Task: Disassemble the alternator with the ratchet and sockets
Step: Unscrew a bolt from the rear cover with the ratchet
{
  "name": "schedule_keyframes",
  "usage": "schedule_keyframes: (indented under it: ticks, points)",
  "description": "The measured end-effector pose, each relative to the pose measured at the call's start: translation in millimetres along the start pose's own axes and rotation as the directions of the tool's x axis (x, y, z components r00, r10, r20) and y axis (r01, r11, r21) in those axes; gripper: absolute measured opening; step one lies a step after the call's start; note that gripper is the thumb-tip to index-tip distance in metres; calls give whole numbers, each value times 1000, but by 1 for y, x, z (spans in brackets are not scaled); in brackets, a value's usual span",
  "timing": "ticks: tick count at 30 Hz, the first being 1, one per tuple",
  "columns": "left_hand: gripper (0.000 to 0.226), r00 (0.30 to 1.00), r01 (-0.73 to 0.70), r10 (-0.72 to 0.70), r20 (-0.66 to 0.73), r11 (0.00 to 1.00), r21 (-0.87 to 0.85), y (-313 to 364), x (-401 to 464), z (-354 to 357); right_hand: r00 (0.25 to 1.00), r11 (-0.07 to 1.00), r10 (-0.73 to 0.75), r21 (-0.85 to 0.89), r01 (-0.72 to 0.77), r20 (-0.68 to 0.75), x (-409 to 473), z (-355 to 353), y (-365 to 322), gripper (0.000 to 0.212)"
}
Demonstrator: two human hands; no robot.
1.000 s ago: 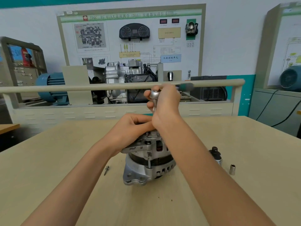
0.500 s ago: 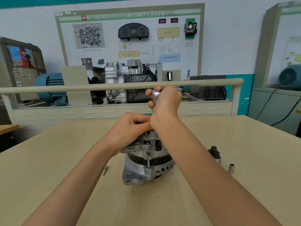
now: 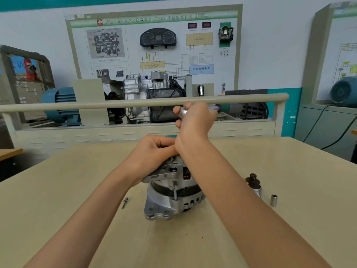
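A beige table (image 3: 58, 190) fills the lower part of the view, and an alternator (image 3: 172, 196) stands on end near its middle; every place below is given from that alternator. Well to its left, beyond the table's far edge, a blue motor (image 3: 59, 103) sits behind a long pale rail (image 3: 96, 106). Just left of the alternator's base, a small bolt (image 3: 125, 202) lies on the table. A bare forearm reaches in from the lower left, and the left hand (image 3: 152, 153) rests on top of the alternator with its fingers curled down over the upper housing, gripping it; the thumb lies across toward the other wrist. Above the alternator, the right hand (image 3: 195, 120) is raised with its fingers wrapped tightly round the head of a ratchet (image 3: 183, 111), whose shiny round end shows at the hand's left edge; the rest of the tool is hidden, so whether it meets the alternator cannot be told. Behind, a training board (image 3: 154, 45) with gauges and diagrams stands against the wall. To the alternator's right, a dark fitting (image 3: 253, 180) stands on the table, partly hidden by the right forearm, and just beyond it a small silver socket (image 3: 274, 200) stands upright.
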State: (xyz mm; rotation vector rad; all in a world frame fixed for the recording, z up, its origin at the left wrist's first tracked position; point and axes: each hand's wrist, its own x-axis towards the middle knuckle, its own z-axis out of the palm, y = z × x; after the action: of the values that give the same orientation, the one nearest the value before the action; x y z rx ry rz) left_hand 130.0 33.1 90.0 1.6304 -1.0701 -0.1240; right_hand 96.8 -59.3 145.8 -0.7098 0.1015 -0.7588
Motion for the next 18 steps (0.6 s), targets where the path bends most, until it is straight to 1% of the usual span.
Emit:
schedule_keyframes:
  ticks: [1, 2, 3, 4, 5, 6, 7, 8, 9, 10, 11, 12, 13, 14, 15, 16, 17, 18]
  points:
    - [24, 1000, 3, -3, -3, 1000, -1, -2, 1, 0, 1000, 1000, 21, -5, -21, 10, 1, 0, -1, 27]
    - [14, 1000, 24, -24, 0, 1000, -3, 1, 0, 0, 992, 994, 102, -47, -99, 75, 2, -1, -4, 24]
    - [17, 999, 30, -30, 10, 1000, 2, 1, 1, 0, 955, 969, 237, -107, -221, 180, 5, -2, -9, 24]
    - [28, 999, 52, -52, 14, 999, 4, 1, 1, -1, 871, 922, 385, -169, -348, 304, 9, -3, -14, 25]
    - [34, 998, 64, -64, 25, 998, -7, 0, 2, -1, 753, 858, 513, -234, -457, 411, 13, -4, -18, 26]
    - [34, 996, 83, -83, 24, 996, -21, 2, 1, -1, 638, 795, 603, -298, -528, 478, 16, -4, -22, 25]
    - [31, 996, 83, -82, 29, 996, -41, 1, 1, -2, 563, 755, 650, -352, -552, 511, 18, -4, -22, 25]
    - [28, 996, 90, -89, 29, 994, -56, 1, 0, -2, 524, 737, 671, -392, -551, 525, 19, -3, -21, 25]
    - [23, 997, 81, -80, 20, 995, -60, 1, -1, -1, 513, 729, 681, -422, -538, 522, 18, -2, -20, 25]
    - [17, 998, 64, -64, 8, 996, -59, 2, -2, 0, 543, 745, 666, -431, -509, 511, 14, 0, -19, 23]
    - [12, 999, 47, -47, -8, 998, -52, 1, -2, -1, 632, 788, 614, -423, -448, 473, 9, 3, -15, 21]
    - [16, 999, 36, -37, -25, 999, -38, -1, -2, -1, 761, 847, 510, -390, -361, 401, 2, 6, -10, 19]
    - [26, 999, 31, -31, -44, 999, -12, -3, -1, -1, 892, 917, 336, -320, -237, 303, -4, 8, -4, 18]
    - [36, 998, 33, -32, -59, 999, 23, -2, 0, -1, 974, 969, 129, -231, -85, 186, -9, 9, 2, 16]
    - [44, 997, 37, -33, -69, 998, 57, -3, -1, -1, 996, 988, -29, -151, 41, 81, -11, 9, 7, 14]
    - [48, 997, 38, -33, -69, 997, 72, -3, 0, -1, 995, 990, -103, -97, 104, 18, -10, 9, 10, 13]
    - [46, 998, 36, -31, -63, 997, 69, -2, 0, -1, 996, 994, -94, -58, 93, -9, -8, 8, 8, 16]
    - [38, 998, 39, -36, -55, 998, 49, 0, -1, 0, 1000, 997, -26, -66, 26, -1, -5, 7, 5, 20]
